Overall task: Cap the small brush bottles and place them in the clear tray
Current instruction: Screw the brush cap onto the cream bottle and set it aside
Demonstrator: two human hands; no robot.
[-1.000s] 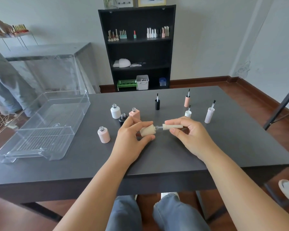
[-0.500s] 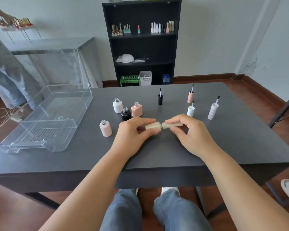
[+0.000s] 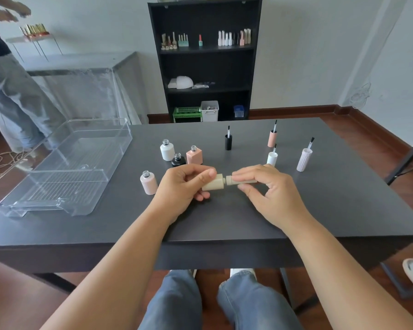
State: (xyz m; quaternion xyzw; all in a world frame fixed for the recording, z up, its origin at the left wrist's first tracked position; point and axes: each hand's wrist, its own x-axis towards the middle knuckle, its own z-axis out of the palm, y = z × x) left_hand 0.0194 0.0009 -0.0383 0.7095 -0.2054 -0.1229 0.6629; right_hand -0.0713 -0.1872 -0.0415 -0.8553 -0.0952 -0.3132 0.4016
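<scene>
My left hand (image 3: 184, 184) grips a cream bottle (image 3: 214, 184) held sideways above the dark table (image 3: 332, 210). My right hand (image 3: 270, 189) pinches the matching cream brush cap (image 3: 242, 180), its end nearly seated on the bottle's neck. Uncapped bottles stand behind: a pale pink round one (image 3: 148, 183), a white one (image 3: 167, 151), a black one (image 3: 178, 160) and a pink square one (image 3: 194, 155). Brush caps stand upside down to the right: black (image 3: 228, 141), pink (image 3: 272, 137), white (image 3: 272, 158) and ribbed white (image 3: 304, 159). The clear tray (image 3: 65, 172) lies at the left, nothing in it.
A black bookshelf (image 3: 205, 58) with more bottles stands against the far wall. Another person (image 3: 7, 86) stands at the back left beside a table draped in clear plastic (image 3: 81, 75). A metal stand leg (image 3: 408, 158) rises at the table's right edge.
The cap has slid along its brush into the bottle, closing the gap to the neck. Both hands stayed at mid-table; the view tilted slightly.
</scene>
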